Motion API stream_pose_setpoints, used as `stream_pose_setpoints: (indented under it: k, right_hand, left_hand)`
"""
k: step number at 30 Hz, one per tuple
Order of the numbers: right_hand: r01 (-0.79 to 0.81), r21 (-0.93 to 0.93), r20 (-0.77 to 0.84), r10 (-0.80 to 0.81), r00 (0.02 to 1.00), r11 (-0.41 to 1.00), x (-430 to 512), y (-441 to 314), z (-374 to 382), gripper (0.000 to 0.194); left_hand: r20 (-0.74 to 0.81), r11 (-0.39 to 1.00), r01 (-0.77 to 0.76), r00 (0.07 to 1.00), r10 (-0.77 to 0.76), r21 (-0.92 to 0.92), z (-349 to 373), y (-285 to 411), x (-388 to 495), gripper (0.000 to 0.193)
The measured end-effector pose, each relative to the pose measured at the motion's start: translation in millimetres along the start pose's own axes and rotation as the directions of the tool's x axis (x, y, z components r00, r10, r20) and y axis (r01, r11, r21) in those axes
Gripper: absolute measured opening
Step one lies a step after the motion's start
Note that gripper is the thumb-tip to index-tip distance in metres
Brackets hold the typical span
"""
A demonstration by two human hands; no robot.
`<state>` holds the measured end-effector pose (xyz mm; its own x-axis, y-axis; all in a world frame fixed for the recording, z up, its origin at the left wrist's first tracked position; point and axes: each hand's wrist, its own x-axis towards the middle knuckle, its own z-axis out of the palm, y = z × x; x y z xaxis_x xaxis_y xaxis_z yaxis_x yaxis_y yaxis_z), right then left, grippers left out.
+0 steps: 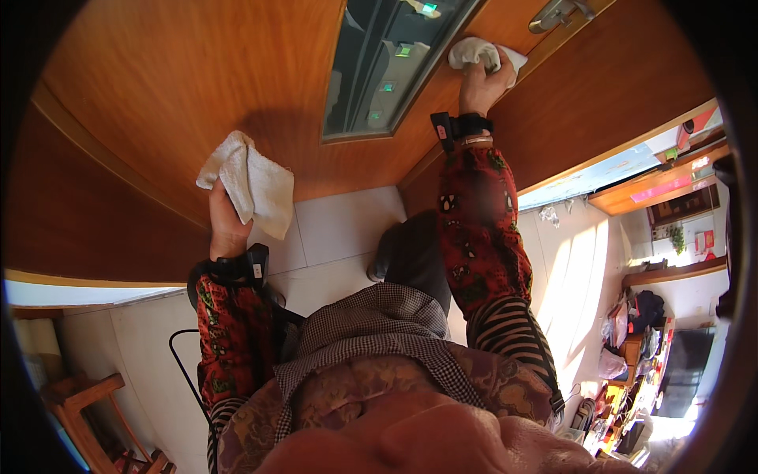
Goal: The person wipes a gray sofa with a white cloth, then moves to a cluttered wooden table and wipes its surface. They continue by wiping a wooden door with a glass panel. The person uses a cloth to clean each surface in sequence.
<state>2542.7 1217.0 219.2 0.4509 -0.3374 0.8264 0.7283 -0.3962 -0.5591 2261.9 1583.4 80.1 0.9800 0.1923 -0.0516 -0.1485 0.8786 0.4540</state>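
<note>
A wooden door [177, 71] with a long glass panel [367, 77] stands in front of me. My right hand [488, 80] grips a bunched white cloth [468, 50] against the door near its edge, below the metal door handle [553, 16]. A second white cloth [266, 189], folded and hanging loosely, is in my left hand [228, 216]. That hand is lower, to the left of the glass panel. Whether the left cloth touches the door I cannot tell. Both wrists carry black straps with small devices.
Brown door framing [604, 89] runs along the right. Pale floor tiles [349, 219] lie underfoot. A wooden stool [89, 391] is at the lower left. Far right, bags and goods crowd a cabinet [630, 355] near a dark television [684, 370]. Sunlight falls across the floor on that side.
</note>
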Motion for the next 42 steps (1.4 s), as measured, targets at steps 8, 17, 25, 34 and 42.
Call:
stream_pose_setpoints:
  k: [8, 17, 25, 34, 42]
  right_hand:
    - [-0.849, 0.149, 0.115, 0.844, 0.524, 0.507, -166, 108, -16, 0.034]
    - [-0.944, -0.029, 0.336, 0.892, 0.302, 0.330, -215, 37, 10, 0.024]
    - [-0.964, 0.109, 0.628, 0.735, 0.256, 0.243, -285, 9, 61, 0.020]
    - [-0.777, -0.138, 0.447, 0.738, 0.505, 0.615, -275, -12, 64, 0.025]
    - [-0.758, -0.092, 0.484, 0.695, 0.533, 0.646, -240, 24, 42, 0.025]
  left_hand:
    - [-0.100, 0.998, -0.028, 0.994, 0.033, 0.053, -2, -2, 1, 0.043]
    - [-0.117, 0.996, -0.050, 0.991, 0.058, 0.072, -3, -3, 1, 0.043]
    - [-0.101, 0.998, -0.032, 0.994, 0.038, 0.062, -3, -1, 1, 0.042]
    - [-0.131, 0.989, -0.093, 0.986, 0.108, 0.112, 3, 1, 0, 0.040]
    - [-0.243, 0.968, -0.206, 0.941, 0.236, 0.144, 14, 12, -1, 0.042]
